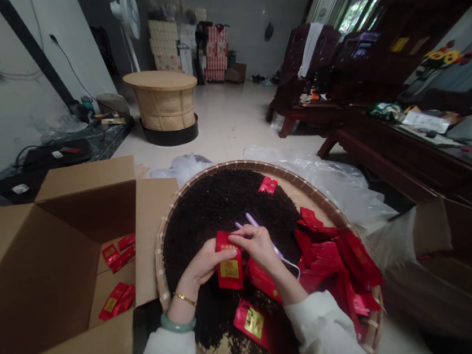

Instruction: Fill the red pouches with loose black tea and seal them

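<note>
A red tea packet (230, 280) with a gold label is held upright over a round bamboo tray (161, 265). My left hand (205, 263) grips its side, thumb across the front. My right hand (258, 245) pinches the packet's top edge. Dark loose tea leaves (213, 199) cover much of the tray. Behind my right hand lies a lilac tool (251, 219) with a white cord, partly hidden; it looks like a handheld sealer. Nearer me, another red packet (252, 323) lies on the leaves. Red packets (322, 258) are heaped at the tray's right side.
At left stands an open cardboard box (90, 205) with several red packets (119, 298) inside. Clear plastic sheeting (334, 177) lies beyond the tray. A dark wooden bench (370, 156) runs along the right. Farther back are a woven drum-shaped basket (163, 103) and a white fan (129, 13).
</note>
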The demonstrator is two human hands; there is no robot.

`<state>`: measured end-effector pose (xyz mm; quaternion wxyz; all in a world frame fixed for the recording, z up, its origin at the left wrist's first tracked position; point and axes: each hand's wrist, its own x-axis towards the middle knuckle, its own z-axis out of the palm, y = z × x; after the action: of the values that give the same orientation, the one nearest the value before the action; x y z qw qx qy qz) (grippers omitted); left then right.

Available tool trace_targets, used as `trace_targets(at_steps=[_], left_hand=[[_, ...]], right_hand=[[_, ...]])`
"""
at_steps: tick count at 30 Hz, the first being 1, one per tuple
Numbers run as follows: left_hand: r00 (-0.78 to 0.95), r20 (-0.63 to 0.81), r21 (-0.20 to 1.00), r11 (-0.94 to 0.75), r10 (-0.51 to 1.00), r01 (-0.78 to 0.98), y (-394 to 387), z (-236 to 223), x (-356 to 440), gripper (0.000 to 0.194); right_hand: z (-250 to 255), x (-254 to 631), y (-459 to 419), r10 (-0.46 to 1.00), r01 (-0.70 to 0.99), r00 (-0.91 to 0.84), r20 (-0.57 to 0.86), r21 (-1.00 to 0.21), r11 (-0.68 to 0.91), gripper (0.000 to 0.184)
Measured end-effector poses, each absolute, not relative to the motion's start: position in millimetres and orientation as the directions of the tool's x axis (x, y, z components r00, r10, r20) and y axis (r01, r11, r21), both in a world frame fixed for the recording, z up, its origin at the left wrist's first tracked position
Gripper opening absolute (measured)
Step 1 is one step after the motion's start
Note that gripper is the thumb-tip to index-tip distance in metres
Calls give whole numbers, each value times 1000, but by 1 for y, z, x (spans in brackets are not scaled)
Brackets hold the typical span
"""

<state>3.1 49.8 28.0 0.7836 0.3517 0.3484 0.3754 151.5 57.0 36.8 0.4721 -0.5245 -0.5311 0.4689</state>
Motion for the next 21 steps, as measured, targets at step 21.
trace_targets(at_steps=[21], left_hand=[[404, -324, 801, 475, 856, -364, 50, 25, 2, 52]], right_hand=[[-6, 211, 72, 993, 840, 45, 109, -542, 22, 48]])
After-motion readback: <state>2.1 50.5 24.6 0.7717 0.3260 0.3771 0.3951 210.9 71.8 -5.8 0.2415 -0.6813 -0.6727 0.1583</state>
